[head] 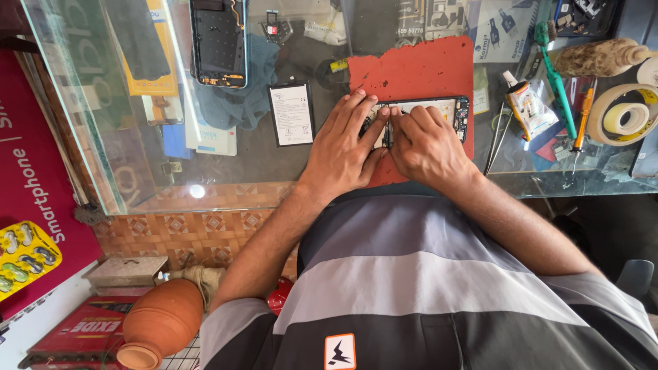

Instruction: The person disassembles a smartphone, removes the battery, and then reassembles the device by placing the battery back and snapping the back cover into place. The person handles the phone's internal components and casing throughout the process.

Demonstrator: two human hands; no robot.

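Head camera looks straight down, close overhead

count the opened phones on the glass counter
2. One opened phone lies on the red mat under the left hand and right hand; another opened phone lies at the counter's far left. Others may be hidden.

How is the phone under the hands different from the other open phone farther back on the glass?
The opened phone on the red mat lies sideways, while the opened phone on the glass lies lengthwise.
The left hand and right hand cover much of the phone on the mat; the phone on the glass is untouched.
The first rests on the red mat, the second on bare glass.
Both have their backs off, insides showing.
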